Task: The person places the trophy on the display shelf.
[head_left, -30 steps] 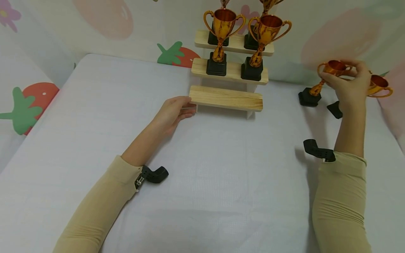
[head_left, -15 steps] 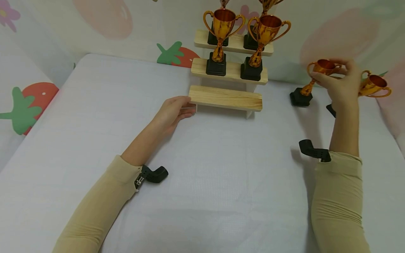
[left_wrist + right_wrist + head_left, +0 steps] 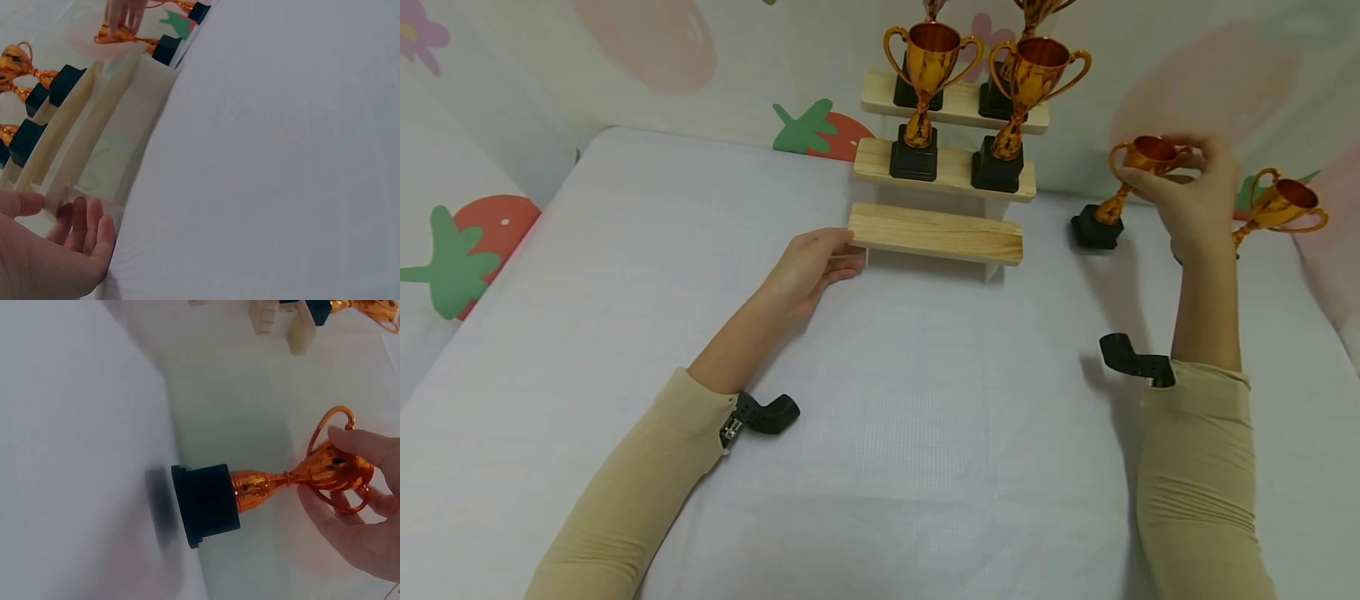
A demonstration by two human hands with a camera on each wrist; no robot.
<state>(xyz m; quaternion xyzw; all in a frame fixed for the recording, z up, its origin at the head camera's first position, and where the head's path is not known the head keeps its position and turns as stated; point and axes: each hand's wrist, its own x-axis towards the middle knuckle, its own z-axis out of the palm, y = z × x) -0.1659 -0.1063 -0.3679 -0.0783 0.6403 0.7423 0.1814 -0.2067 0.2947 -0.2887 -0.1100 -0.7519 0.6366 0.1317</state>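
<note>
- One trophy (image 3: 256,487) is clamped in the right hand (image 3: 1198,196), thumb on one side of the cup and fingers on the other; it hangs right of the stepped shelf, black base down, seemingly just clear of the cloth.
- The left hand (image 3: 808,262) grips the left end of the bottom step (image 3: 936,232), thumb above and fingers underneath.
- Just right of the right hand stands a second trophy (image 3: 1285,202); the wrist hides most of its base in the head view.
- Two trophies, one at left (image 3: 928,62) and one at right (image 3: 1033,75), stand on the middle step (image 3: 955,162).
- Behind them, two more stand on the top step (image 3: 962,108), partly hidden by the front pair and cut off by the top of the head view.
- Beige sleeves (image 3: 1198,467) cover both forearms, a curved black piece (image 3: 767,414) jutting from each cuff.
- Wrinkled white cloth (image 3: 910,433) covers the table, and the shelf stands near its back edge.
- Pale hanging walls (image 3: 700,117) rise behind and at the sides, printed with red strawberries (image 3: 838,133) and pink flowers (image 3: 418,37).
</note>
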